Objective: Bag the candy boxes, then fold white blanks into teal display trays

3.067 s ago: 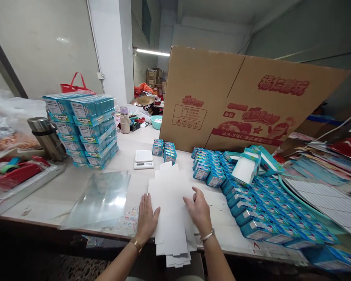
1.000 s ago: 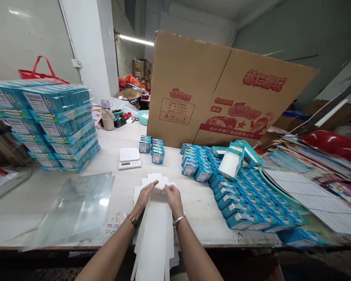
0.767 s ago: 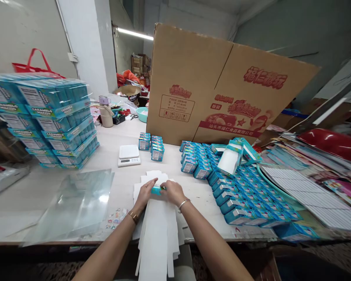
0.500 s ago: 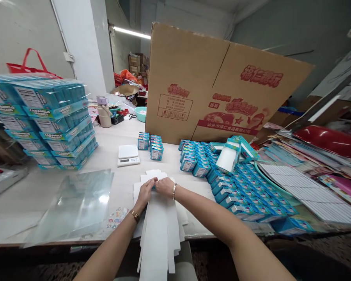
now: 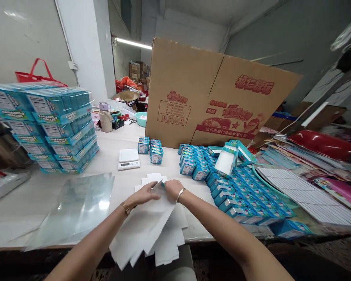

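Gripping far end of white card sheets (image 5: pixel 143 228) in right hand (image 5: pixel 173 190), fingers curled tight. Touching near same end with left hand (image 5: pixel 146 194), thumb and fingers parted; can't tell if pinching. Fanned nearside of fingers. Beyond left fingers: white scale (image 5: pixel 129 159).

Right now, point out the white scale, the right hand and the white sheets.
White scale (image 5: pixel 129 156), head view: on its weighing platform.
Right hand (image 5: pixel 173 189), head view: on its back.
White sheets (image 5: pixel 144 219), head view: on their broad upper face.
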{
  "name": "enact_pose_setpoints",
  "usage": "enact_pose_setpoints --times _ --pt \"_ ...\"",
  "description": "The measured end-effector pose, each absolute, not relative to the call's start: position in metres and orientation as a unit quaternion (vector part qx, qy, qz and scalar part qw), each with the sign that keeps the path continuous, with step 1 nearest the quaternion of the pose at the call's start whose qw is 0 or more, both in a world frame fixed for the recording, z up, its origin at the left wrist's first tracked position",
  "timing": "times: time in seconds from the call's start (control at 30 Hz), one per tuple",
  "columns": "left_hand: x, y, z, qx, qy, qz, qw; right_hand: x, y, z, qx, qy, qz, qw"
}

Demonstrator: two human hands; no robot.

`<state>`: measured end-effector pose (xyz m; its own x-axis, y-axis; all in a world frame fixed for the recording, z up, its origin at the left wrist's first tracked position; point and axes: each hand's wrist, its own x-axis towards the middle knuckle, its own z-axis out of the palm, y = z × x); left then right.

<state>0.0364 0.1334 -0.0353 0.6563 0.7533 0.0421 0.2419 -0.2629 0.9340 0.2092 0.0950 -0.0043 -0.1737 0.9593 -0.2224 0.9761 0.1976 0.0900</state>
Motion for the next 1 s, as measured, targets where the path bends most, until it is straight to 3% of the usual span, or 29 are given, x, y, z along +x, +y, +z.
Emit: enact_pose_setpoints --times 0.13,0.27,0.33,0.47,0.73,0.9,1.0 --pt "0.025 0.112 -0.020 0.918 0.346 -0.003 0.194 0.221 0.067 -0.017 0.696 0.710 -0.058 0.090" --pt "0.036 0.086 -0.029 0.920 0.385 -0.020 0.071 0.241 0.067 -0.010 0.686 0.706 -0.146 0.101" --pt "0.041 0.080 -0.035 0.917 0.397 -0.022 0.027 0.250 0.079 0.001 0.661 0.721 -0.198 0.060" --pt "0.042 0.085 -0.039 0.914 0.404 -0.024 0.022 0.250 0.102 0.011 0.574 0.788 -0.217 -0.047" --pt "0.036 0.110 -0.034 0.921 0.383 -0.025 0.069 0.242 0.121 0.008 0.461 0.825 -0.324 0.039" --pt "0.044 0.111 -0.037 0.907 0.413 -0.022 0.082 0.223 0.118 0.001 0.512 0.844 -0.113 0.108" --pt "0.047 0.102 -0.046 0.899 0.435 -0.005 0.045 0.211 0.108 -0.013 0.512 0.849 -0.061 0.114"
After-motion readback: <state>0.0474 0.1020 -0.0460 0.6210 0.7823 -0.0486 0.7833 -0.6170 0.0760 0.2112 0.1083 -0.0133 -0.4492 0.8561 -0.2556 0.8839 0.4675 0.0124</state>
